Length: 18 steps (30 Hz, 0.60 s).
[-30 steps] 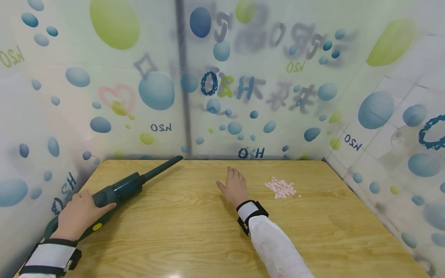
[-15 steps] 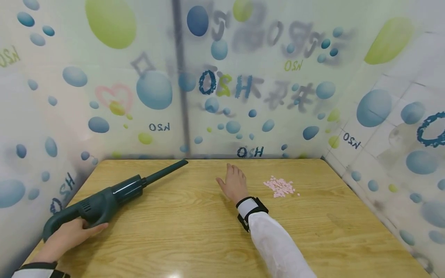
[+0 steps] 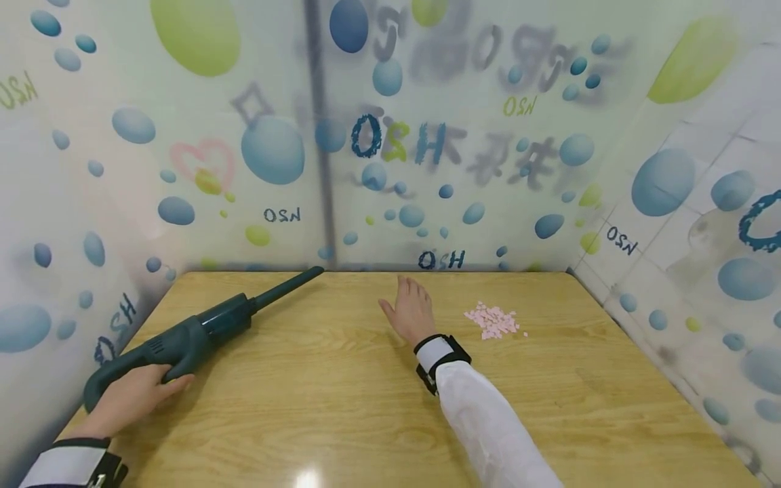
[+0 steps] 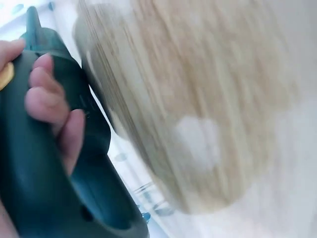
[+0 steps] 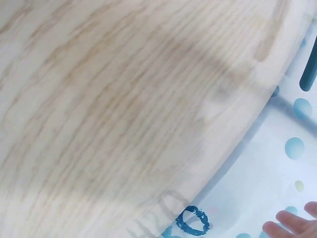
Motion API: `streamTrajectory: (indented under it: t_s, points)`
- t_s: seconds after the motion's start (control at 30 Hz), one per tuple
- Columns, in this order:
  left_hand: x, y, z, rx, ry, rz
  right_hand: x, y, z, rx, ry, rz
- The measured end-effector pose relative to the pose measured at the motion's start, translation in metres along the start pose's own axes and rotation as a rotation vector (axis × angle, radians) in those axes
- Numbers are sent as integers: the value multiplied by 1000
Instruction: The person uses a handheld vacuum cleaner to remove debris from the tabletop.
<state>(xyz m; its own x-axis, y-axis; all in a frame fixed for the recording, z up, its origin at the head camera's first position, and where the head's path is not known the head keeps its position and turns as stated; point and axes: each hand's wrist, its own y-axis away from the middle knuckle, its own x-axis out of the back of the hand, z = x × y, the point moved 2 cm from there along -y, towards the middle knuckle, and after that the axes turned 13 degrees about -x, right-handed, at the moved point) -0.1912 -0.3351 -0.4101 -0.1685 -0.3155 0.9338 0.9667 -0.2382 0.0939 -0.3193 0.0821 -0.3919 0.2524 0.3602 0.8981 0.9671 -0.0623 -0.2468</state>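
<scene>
At the left of the head view my left hand (image 3: 131,400) grips the handle of a dark green handheld vacuum cleaner (image 3: 226,320). Its long narrow nozzle points towards the far edge of the table. Curled fingers (image 4: 47,101) wrap the handle of the vacuum cleaner (image 4: 91,134) in the left wrist view, where a bit of a yellow button (image 4: 6,75) shows. Over the middle of the table, my right hand (image 3: 411,312) holds nothing and its fingers are extended. A scatter of small pink pieces (image 3: 493,320) lies to the right of that hand.
The wooden table (image 3: 342,407) reaches back to a translucent curtain (image 3: 415,81) printed with blue and green bubbles. More of this curtain runs along the left and right sides.
My left hand has rolled the vacuum cleaner over, so its yellow button no longer shows in the head view and the vented side does. The right hand stays in place.
</scene>
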Motion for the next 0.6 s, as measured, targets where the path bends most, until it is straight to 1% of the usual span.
streamTrajectory:
  t_s: [0.07,0.17,0.27,0.33,0.43,0.53,0.6]
  points:
    - [4,-3,2,-2,-28,10,2,-1,-3,15,8,4]
    - [11,-9,8,-23,-67,15,7,-3,-11,46,31,-1]
    - [17,-14,22,-52,-83,21,11,-3,-25,110,52,-4]
    - [24,-17,35,-77,-74,25,14,-2,-37,165,52,-13]
    - [34,-21,60,-126,-71,44,17,3,-56,276,66,-16]
    - [43,-26,85,-192,-102,59,21,10,-73,374,100,-27]
    - [46,-29,99,-230,-131,69,22,16,-83,423,128,-36]
